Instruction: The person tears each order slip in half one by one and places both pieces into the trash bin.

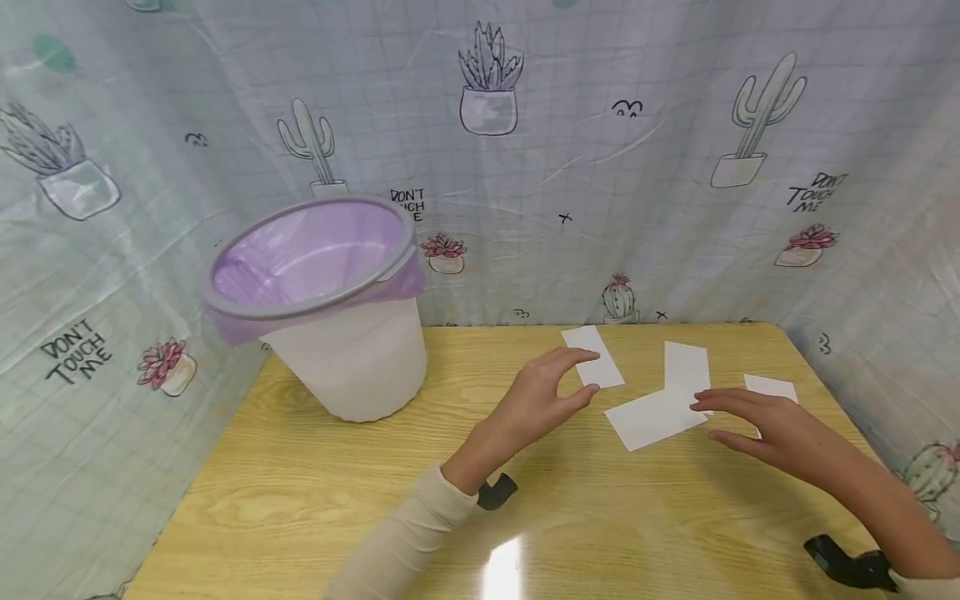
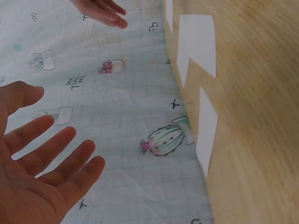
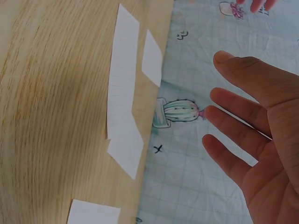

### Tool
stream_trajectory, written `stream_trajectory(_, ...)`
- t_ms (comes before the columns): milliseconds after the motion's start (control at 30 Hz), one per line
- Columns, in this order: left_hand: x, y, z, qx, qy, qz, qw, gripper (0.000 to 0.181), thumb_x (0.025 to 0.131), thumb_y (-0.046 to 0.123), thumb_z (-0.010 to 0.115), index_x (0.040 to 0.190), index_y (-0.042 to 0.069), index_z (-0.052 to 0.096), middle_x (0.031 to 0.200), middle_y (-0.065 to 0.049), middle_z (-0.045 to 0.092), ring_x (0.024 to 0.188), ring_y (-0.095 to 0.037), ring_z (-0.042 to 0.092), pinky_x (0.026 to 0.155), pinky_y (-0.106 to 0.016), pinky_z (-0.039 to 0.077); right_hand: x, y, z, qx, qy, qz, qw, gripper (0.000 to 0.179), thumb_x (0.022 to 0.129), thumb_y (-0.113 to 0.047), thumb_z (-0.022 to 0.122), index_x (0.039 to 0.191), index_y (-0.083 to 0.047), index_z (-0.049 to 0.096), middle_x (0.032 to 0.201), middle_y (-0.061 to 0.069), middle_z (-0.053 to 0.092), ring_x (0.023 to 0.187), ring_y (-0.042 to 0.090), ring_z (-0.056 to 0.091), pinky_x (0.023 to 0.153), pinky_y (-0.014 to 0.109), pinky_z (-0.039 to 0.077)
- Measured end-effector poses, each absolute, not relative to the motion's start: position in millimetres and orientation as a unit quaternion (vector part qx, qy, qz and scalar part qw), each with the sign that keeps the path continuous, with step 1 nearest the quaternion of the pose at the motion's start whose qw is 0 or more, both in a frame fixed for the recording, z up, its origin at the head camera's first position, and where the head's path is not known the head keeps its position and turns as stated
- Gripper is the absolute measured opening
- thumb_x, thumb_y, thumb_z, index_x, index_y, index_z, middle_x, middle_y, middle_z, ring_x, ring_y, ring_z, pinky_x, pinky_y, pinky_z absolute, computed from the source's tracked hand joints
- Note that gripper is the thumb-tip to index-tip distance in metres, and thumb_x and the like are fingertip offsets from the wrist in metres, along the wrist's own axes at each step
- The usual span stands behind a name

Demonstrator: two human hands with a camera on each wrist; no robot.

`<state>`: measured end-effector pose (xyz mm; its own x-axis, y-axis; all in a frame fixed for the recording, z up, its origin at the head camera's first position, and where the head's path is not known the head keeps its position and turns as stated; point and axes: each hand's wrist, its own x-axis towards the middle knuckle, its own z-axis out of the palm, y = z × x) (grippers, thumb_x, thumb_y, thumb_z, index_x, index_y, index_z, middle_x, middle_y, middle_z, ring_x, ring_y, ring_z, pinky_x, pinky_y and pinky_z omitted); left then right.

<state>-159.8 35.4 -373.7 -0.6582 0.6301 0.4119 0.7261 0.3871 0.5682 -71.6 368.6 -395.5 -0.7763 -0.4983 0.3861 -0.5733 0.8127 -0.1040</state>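
Several white paper pieces lie flat on the wooden table. My left hand (image 1: 531, 398) is over the table with thumb and fingers spread apart, beside the far-left paper (image 1: 604, 367), and its fingertips overlap that sheet in the head view. My right hand (image 1: 776, 432) hovers at the right, partly covering the rightmost paper (image 1: 771, 386). Between the hands, a slanted paper (image 1: 651, 419) overlaps an upright-lying paper (image 1: 686, 363). Both wrist views show the left palm (image 2: 32, 191) and the right palm (image 3: 275, 186) with nothing in them.
A white bin (image 1: 360, 358) with a grey rim and purple liner (image 1: 322, 242) stands at the table's back left. A cactus-print curtain (image 1: 555, 167) surrounds the wooden table (image 1: 300, 500) at the back and sides. Black pieces (image 1: 847, 565) show by both wrists.
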Motion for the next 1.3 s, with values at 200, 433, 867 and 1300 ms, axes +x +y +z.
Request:
stream_trajectory(200, -157, 56, -394, -0.396, -0.842, -0.364, 0.046, 0.046, 0.099, 0.033, 0.070, 0.141, 0.016, 0.060, 0.140, 0.002, 0.061, 0.132, -0.009, 0.054, 0.106, -0.022, 0.043, -83, 368, -406, 0.317, -0.922, 0.113, 0.189, 0.058, 0.068, -0.011, 0.091, 0.121, -0.019, 0.071, 0.121, 0.004, 0.071, 0.102, 0.025, 0.070, 0.073, 0.032, 0.058)
stream_trajectory(433, -160, 81, -420, -0.379, -0.857, -0.349, -0.002, 0.056, 0.092, 0.038, 0.076, 0.141, 0.016, 0.060, 0.140, 0.005, 0.061, 0.131, -0.008, 0.055, 0.104, -0.019, 0.043, -101, 366, -419, 0.335, -0.919, 0.124, 0.166, 0.060, 0.068, -0.009, 0.091, 0.123, -0.015, 0.070, 0.122, 0.007, 0.071, 0.102, 0.029, 0.070, 0.074, 0.041, 0.060)
stream_trajectory(867, -177, 129, -443, -0.348, -0.916, -0.159, -0.124, 0.104, 0.070, 0.065, 0.085, 0.155, 0.025, 0.040, 0.135, 0.004, 0.049, 0.113, -0.013, 0.044, 0.093, -0.020, 0.043, -127, 368, -444, 0.326, -0.927, 0.157, 0.100, 0.055, 0.076, -0.026, 0.090, 0.126, -0.014, 0.069, 0.128, 0.005, 0.067, 0.113, 0.029, 0.064, 0.085, 0.035, 0.057)
stream_trajectory(1300, -180, 146, -440, -0.370, -0.910, -0.048, -0.184, 0.067, 0.078, 0.058, 0.083, 0.122, 0.020, 0.048, 0.115, 0.004, 0.044, 0.103, -0.015, 0.041, 0.088, -0.031, 0.040, -128, 377, -461, 0.294, -0.944, 0.136, 0.069, 0.051, 0.077, -0.029, 0.090, 0.121, -0.009, 0.073, 0.122, 0.008, 0.071, 0.108, 0.032, 0.066, 0.083, 0.046, 0.056)
